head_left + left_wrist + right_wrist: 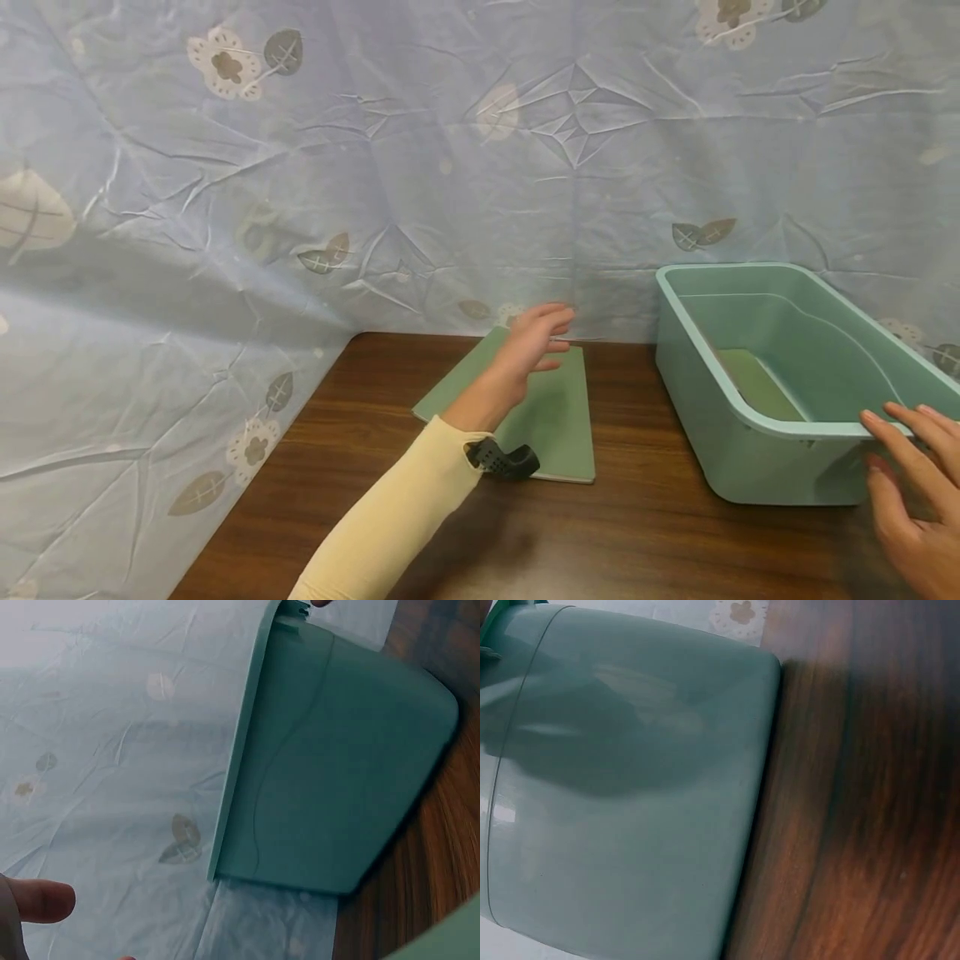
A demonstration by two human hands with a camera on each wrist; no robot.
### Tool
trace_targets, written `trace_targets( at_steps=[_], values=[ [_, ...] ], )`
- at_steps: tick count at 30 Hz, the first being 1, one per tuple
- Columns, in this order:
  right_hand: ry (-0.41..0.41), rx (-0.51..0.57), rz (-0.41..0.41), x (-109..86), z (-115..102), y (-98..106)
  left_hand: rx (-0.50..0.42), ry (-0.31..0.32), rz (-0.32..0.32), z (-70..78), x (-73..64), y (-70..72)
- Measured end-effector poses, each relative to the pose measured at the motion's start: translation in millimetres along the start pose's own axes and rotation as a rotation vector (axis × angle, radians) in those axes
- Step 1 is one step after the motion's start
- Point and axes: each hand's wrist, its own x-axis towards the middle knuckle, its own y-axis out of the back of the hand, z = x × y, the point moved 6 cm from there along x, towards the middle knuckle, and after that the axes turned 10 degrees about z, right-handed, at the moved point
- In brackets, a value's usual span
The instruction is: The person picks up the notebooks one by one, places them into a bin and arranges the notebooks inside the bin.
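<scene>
My left hand [542, 335] hovers with straight, spread fingers over the far end of a flat green board [558, 421] that lies on the wooden table [645, 533]; it holds nothing. One left fingertip [43, 900] shows in the left wrist view. My right hand [892, 450] is at the lower right, its straight fingers resting on the near rim of a teal plastic tub [738, 433] and its thumb against the tub's outer wall. A second flat green piece [759, 385] lies on the tub's floor. The tub [337, 765] fills the left wrist view, and its wall [630, 795] fills the right wrist view.
A creased blue cloth with flower and leaf prints [420, 167] hangs behind the table and drapes over its left side. The dark wood table top [870, 825] shows bare in front of the board and the tub. A black wrist strap [504, 459] sits on my left sleeve.
</scene>
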Motion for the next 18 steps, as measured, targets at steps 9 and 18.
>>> trace_targets(
  at_steps=[9,18],
  values=[
    [0.022,0.034,0.021,0.8,-2,1,-0.021,0.011,0.043,-18.3,-8.5,34.6],
    [0.036,0.079,0.046,5.1,-8,3,0.001,0.012,0.105,-37.6,-16.4,71.8]
  ],
)
